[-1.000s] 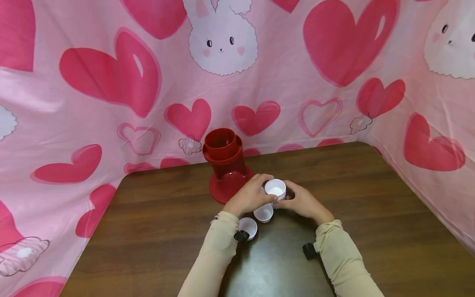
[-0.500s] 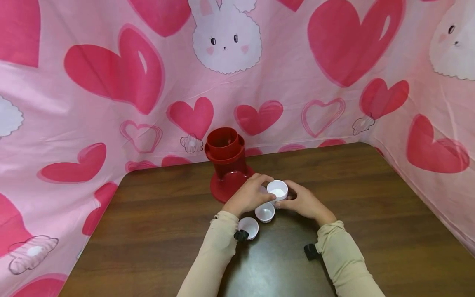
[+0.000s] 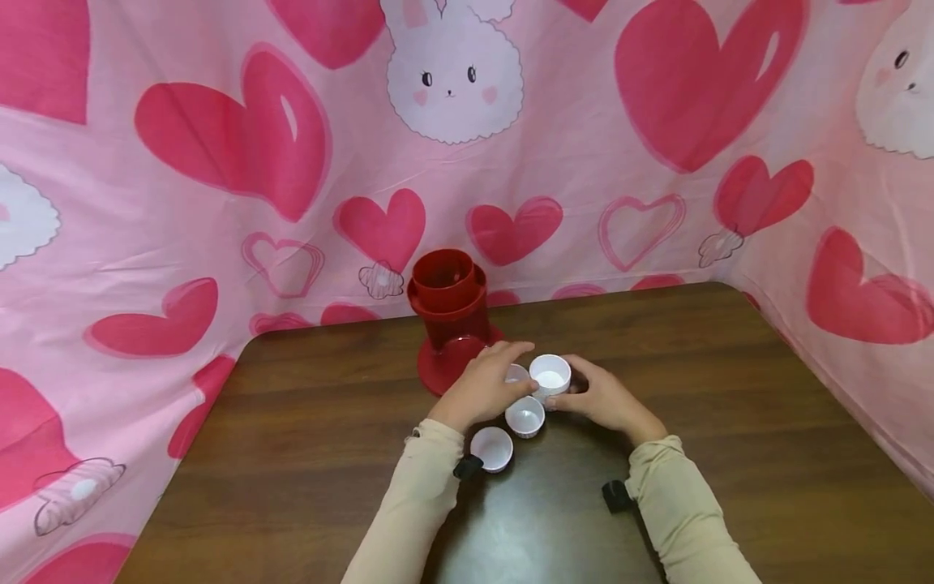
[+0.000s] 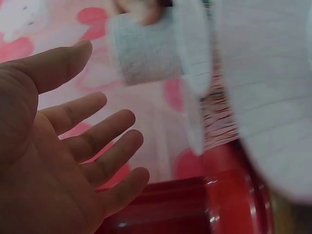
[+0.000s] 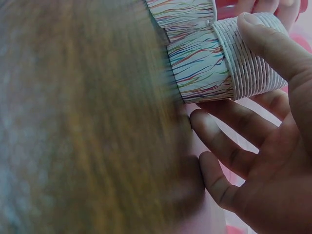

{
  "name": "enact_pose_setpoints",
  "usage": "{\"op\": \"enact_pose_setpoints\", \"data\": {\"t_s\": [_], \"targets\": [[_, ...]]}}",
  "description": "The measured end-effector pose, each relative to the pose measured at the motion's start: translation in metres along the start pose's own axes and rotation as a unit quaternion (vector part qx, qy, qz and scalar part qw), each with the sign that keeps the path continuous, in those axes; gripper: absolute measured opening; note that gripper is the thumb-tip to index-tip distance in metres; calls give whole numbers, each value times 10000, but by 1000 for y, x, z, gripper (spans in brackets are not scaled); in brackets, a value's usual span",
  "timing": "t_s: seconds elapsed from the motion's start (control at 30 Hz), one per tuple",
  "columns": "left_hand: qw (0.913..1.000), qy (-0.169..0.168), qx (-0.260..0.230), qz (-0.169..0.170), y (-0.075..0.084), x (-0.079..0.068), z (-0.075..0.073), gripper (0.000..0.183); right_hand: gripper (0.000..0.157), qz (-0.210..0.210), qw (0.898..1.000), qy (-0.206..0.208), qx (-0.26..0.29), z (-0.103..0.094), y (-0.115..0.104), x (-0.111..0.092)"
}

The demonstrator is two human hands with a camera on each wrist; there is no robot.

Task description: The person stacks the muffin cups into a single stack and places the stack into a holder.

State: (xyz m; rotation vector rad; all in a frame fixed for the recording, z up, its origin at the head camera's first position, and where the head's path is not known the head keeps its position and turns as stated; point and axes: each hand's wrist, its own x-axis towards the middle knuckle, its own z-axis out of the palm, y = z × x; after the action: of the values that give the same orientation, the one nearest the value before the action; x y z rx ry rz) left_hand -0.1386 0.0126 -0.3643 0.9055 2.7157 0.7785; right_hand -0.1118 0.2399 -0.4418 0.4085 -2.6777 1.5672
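Several white-lined paper cups stand mouth up on the wood-grained table [image 3: 306, 438], flat bases down, which probably keeps such light, flared shapes steady. The right hand [image 3: 609, 399] holds the tallest group, a nested stack of cups [image 5: 229, 58], thumb on the near side and fingers behind; the grip likely sits up there because the packed rims give ridged purchase, while the lowest cup's smooth wall would offer less. Those rims form a tight white ribbing above a glossy-looking paper wall streaked with wavy blue, red and green lines. The left hand [image 3: 483, 392] has its fingers spread, palm facing the stack and apart from it in its wrist view, a curve that seems to suit a round wall. Between the hands lie a partly hidden cup [image 3: 516, 374] and a nearer cup [image 3: 525, 417], close beside the stack; a third cup [image 3: 492, 449] sits by the left wrist. Behind the left hand rises a shiny red stand [image 3: 454, 328], seemingly plastic, whose broad round base presumably steadies its stepped, hollow cylinder.
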Motion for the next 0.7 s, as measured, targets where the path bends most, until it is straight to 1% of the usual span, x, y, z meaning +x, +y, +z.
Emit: {"op": "enact_pose_setpoints", "data": {"t_s": [0.07, 0.13, 0.23, 0.33, 0.4, 0.53, 0.7], "targets": [[9999, -7, -93, 49, -1, -9, -6, 57, 61, 46, 10000, 26, 18, 1, 1, 0], [9998, -119, -57, 117, -4, -17, -10, 54, 61, 62, 10000, 46, 40, 1, 1, 1], [9986, -481, 108, 216, -8, -30, -14, 48, 61, 80, 9999, 81, 94, 1, 0, 1], [9966, -752, 257, 219, -14, -41, -16, 48, 61, 85, 9998, 98, 134, 1, -1, 1], [9958, -845, 313, 154, -17, -47, -15, 50, 61, 106, 9998, 102, 153, 1, 0, 1], [9939, -929, 599, 35, -22, -57, -8, 59, 61, 132, 9997, 131, 148, 2, 0, 2], [9905, -1083, 844, -131, -23, -65, 1, 65, 61, 157, 9997, 94, 137, 3, -2, 2]]}}
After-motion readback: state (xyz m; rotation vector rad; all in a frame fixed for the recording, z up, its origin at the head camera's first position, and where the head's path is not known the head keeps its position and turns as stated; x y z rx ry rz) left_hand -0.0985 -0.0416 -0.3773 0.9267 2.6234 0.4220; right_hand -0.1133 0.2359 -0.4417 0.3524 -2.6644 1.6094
